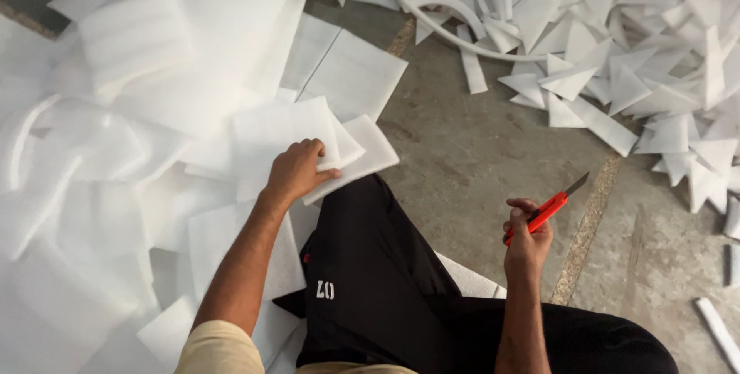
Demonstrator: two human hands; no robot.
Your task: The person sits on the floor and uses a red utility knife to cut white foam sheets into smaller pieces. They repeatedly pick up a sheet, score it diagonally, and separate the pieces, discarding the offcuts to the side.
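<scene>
My left hand (297, 172) grips the corner of a white foam sheet (281, 139) that lies on a pile of similar sheets at the left. In my right hand (526, 237) is a red utility knife (546, 212), its blade out and pointing up and to the right, held above the concrete floor. My leg in black trousers (370, 266) lies between the two hands.
Loose white foam sheets (116, 135) cover the floor at the left. A heap of cut foam triangles and strips (617, 50) lies at the upper right. A white hose (455, 27) runs through the scraps. Bare concrete floor (478, 150) shows in the middle.
</scene>
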